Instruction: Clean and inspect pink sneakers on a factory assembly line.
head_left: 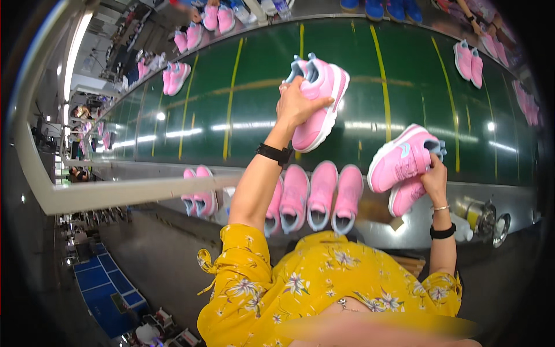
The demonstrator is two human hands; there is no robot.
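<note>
My left hand [298, 104] is closed around a pair of pink sneakers [328, 87] with white soles and light-blue linings. It holds them tilted above the green conveyor belt [260, 81], toes toward me. At the right, my right hand [435, 180] grips another pair of pink sneakers [402, 159] by the heel side, over the belt's near edge. One shoe of that pair lies above the other, and the lower one is partly covered. Between my arms several pink sneakers [322, 188] stand in a row on the near metal ledge, toes toward the belt.
Yellow lines [380, 69] cross the belt. Pink pairs sit on it at the far left [175, 78] and far right [468, 62]. Blue shoes [384, 8] stand beyond its far edge. A pale metal frame bar [139, 194] juts in from the left. Co-workers' hands show at the upper right.
</note>
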